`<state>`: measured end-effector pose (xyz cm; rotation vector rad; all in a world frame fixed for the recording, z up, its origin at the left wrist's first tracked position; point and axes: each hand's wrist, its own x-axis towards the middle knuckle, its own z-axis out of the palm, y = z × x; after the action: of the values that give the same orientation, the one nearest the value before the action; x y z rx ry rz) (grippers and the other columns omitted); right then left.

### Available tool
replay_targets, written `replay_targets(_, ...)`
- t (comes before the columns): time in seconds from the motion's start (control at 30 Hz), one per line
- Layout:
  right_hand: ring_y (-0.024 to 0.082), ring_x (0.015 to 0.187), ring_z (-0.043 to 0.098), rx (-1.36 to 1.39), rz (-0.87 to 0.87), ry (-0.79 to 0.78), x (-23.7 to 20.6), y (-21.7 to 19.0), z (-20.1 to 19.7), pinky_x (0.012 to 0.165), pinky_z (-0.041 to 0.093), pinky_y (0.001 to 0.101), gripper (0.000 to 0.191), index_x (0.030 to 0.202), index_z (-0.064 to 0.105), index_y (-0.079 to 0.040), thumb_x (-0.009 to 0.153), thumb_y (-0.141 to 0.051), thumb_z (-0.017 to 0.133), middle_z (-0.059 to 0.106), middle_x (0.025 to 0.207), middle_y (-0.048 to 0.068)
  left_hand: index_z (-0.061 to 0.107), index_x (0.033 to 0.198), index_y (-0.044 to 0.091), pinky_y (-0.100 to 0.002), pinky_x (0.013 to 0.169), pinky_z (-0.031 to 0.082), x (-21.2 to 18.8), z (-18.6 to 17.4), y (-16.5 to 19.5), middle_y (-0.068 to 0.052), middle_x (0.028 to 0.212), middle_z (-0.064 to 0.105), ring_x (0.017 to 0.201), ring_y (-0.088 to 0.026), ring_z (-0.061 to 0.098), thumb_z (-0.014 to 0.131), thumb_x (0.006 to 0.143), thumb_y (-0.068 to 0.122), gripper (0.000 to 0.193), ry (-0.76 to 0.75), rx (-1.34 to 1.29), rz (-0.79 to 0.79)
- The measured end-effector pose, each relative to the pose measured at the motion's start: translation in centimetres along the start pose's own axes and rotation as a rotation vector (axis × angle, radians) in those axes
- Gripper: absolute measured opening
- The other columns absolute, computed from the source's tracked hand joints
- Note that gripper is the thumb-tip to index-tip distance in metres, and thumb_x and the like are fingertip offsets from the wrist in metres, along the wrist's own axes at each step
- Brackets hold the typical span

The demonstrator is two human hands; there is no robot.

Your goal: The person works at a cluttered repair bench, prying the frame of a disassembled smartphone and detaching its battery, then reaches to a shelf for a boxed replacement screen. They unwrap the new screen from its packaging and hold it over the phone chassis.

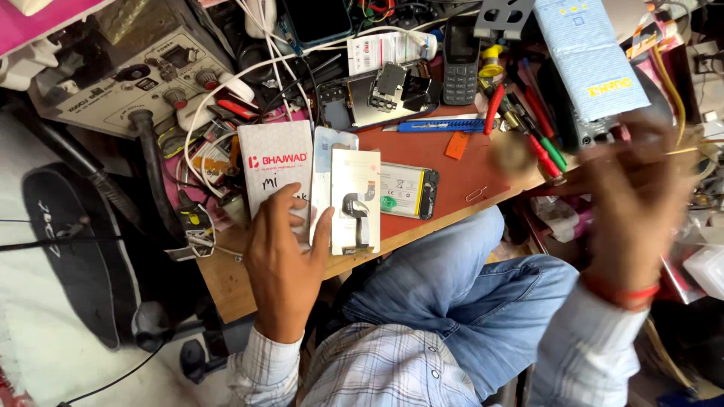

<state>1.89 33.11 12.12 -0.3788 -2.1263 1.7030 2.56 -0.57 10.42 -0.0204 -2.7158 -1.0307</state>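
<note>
My left hand [283, 256] rests at the near edge of a wooden bench [226, 279], its fingers on a white printed box [273, 167] and its thumb against a clear packet holding a dark flex part [355, 200]. Beside the packet lies a phone battery [407, 191] on a red mat [445, 169]. My right hand [630, 196] is raised at the right, blurred by motion, pinching a thin tool [550, 185] that points left over the bench edge. A red thread circles that wrist.
An opened phone body [377, 98], a blue cutter [441, 125], a keypad phone [460, 60], screwdrivers [543, 143], white cables and a grey station with knobs [121, 79] crowd the bench. A blue-white box [592, 56] stands at the back right. My jeans-clad knees are below.
</note>
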Motion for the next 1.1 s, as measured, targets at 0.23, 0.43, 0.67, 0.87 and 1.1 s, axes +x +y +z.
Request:
replay_targets(0.23, 0.019, 0.096, 0.079, -0.109, 0.147, -0.755, -8.2, 1.1, 9.7, 0.079, 0.064, 0.0313, 0.045, 0.13, 0.053, 0.003, 0.092, -0.012, 0.07, 0.078, 0.106, 0.011, 0.053, 0.131, 0.001, -0.036, 0.061, 0.054, -0.1, 0.1, 0.2, -0.013, 0.104, 0.063, 0.072, -0.02, 0.07, 0.081, 0.088, 0.016, 0.054, -0.081, -0.028, -0.031)
replay_targets(0.43, 0.021, 0.104, 0.076, -0.064, 0.055, -0.715, -9.7, 2.5, 11.1, 0.088, 0.064, 0.0331, 0.048, 0.133, 0.055, 0.004, 0.09, -0.007, 0.074, 0.069, 0.118, 0.015, 0.047, 0.137, 0.002, -0.032, 0.058, 0.056, -0.1, 1.3, -0.3, -0.011, 0.098, 0.068, 0.07, -0.018, 0.074, 0.082, 0.086, 0.017, 0.064, -0.191, -0.182, -0.037)
replay_targets(0.67, 0.021, 0.112, 0.072, 0.205, 0.091, -0.635, -10.6, 2.7, 11.5, 0.095, 0.06, 0.0327, 0.049, 0.139, 0.051, 0.002, 0.095, -0.005, 0.073, 0.07, 0.123, 0.014, 0.038, 0.15, 0.005, -0.026, 0.058, 0.056, -1.3, -0.3, 0.6, -0.007, 0.084, 0.071, 0.065, -0.014, 0.074, 0.075, 0.089, 0.011, 0.072, -0.236, -0.334, -0.263)
replay_targets(0.87, 0.013, 0.111, 0.065, 0.508, 0.377, -0.56, -9.9, 1.3, 8.9, 0.09, 0.056, 0.029, 0.057, 0.146, 0.041, -0.003, 0.094, -0.002, 0.064, 0.066, 0.123, 0.005, 0.037, 0.154, 0.001, -0.023, 0.06, 0.05, -2.6, 0.8, 3.2, -0.01, 0.093, 0.066, 0.075, -0.013, 0.066, 0.072, 0.092, 0.002, 0.071, -0.297, -0.732, -0.246)
replay_targets(1.1, 0.005, 0.071, 0.053, -0.116, 0.016, -0.165, 2.2, -0.2, -2.1, 0.058, 0.041, 0.0227, 0.017, 0.12, 0.06, 0.005, 0.107, -0.003, 0.068, 0.055, 0.087, -0.003, 0.041, 0.148, 0.001, -0.029, 0.084, 0.061, -0.6, 1.1, 2.0, -0.012, 0.128, 0.063, 0.104, -0.017, 0.072, 0.072, 0.094, 0.007, 0.062, -0.146, -0.573, -0.031)
